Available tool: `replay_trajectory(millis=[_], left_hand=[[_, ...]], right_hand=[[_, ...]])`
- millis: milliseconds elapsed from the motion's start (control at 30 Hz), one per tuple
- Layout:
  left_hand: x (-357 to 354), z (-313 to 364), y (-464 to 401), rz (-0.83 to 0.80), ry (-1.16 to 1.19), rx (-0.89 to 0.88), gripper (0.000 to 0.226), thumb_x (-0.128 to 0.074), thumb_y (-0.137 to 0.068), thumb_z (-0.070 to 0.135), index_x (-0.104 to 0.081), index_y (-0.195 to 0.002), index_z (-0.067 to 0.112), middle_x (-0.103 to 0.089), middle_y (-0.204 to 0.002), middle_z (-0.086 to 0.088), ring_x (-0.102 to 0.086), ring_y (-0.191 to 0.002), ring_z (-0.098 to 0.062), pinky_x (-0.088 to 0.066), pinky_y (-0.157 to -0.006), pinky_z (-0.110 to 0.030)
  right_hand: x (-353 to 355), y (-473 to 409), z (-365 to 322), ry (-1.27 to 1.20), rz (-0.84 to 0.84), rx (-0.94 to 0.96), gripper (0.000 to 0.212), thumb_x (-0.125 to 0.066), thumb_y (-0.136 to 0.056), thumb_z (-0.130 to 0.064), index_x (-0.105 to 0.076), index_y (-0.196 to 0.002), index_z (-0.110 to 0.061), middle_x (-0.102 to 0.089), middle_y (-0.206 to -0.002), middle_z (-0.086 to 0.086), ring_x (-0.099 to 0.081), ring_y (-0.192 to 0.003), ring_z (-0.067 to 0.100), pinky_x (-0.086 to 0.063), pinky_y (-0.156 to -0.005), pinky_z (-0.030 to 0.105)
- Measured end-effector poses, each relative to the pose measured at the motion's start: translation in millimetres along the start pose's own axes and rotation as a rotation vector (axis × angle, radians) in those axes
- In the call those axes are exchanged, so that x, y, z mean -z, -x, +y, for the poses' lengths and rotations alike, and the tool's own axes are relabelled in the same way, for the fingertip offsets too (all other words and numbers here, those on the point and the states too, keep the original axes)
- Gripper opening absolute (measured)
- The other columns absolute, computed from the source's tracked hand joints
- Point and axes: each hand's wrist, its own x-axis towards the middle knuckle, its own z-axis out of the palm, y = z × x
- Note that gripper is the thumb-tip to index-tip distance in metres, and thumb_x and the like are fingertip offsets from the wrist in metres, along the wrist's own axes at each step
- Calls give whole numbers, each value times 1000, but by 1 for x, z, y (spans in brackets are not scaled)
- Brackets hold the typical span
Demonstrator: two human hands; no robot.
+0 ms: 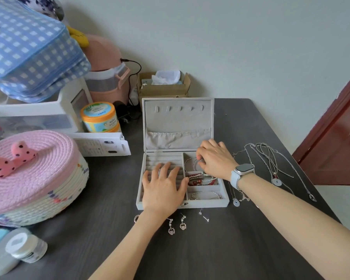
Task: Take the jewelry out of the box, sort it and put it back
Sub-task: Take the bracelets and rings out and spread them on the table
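A grey velvet jewelry box (pixel 222 203) stands open on the dark table, its lid upright. My left hand (pixel 164 186) lies flat, fingers spread, on the ring slots at the box's left. My right hand (pixel 214 158), with a watch on the wrist, reaches into the top right compartment and pinches a thin silver bangle (pixel 189 163). Red bead bracelets (pixel 202 179) fill the middle right compartment, and a silver bangle (pixel 206 195) lies in the lower one. Silver necklaces (pixel 271 166) are spread on the table right of the box. Two drop earrings (pixel 177 226) and small studs (pixel 204 216) lie in front.
A pink woven basket with a bow (pixel 32 178) sits at the left. Behind it are a white organiser (pixel 49 114), an orange-lidded jar (pixel 99 117) and a checked blue bag (pixel 28 49). A cardboard box (pixel 164 85) stands behind the lid. Small containers (pixel 18 249) sit at the front left.
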Motion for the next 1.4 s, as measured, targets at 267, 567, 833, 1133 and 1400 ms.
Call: replay_trajectory(millis=[267,567,833,1133,1400], left_hand=[[-1,0,0,-10,15,-1,51,-27,-93,55,-36,-138,33,-26,-151,6,-14,-140,-16,-7,-114,-45],[0,0,0,-12,9,-3,61,-16,-87,62,-38,-137,33,-28,-150,7,-16,-140,-15,-10,-114,-44],[12,15,-28,35,139,-6,39,-44,-92,40,-48,-129,30,-43,-132,3,-34,-124,-20,-21,-103,-38],[8,47,-73,14,-324,12,27,-44,-84,8,-65,-101,14,-53,-113,-5,-44,-109,-25,-29,-89,-33],[-1,48,-79,22,-315,75,25,-43,-88,13,-67,-95,15,-60,-104,-3,-50,-102,-22,-28,-88,-34]], right_hand=[[6,-6,4,298,44,284,20,-77,-66,-20,-71,-84,-25,-58,-78,-6,-53,-81,16,-40,-67,28],[14,-12,13,121,253,332,13,-78,-66,-13,-65,-67,-13,-63,-70,1,-60,-70,22,-49,-60,28],[16,29,27,-637,473,-244,9,-62,-84,-10,-69,-87,-5,-68,-83,7,-60,-72,17,-47,-71,18],[2,67,34,-969,555,-433,9,-59,-86,-12,-68,-87,-11,-61,-69,-13,-55,-60,1,-47,-63,19],[-9,80,38,-1047,565,-479,8,-59,-86,-12,-67,-85,-15,-62,-69,-9,-54,-59,2,-44,-60,12]])
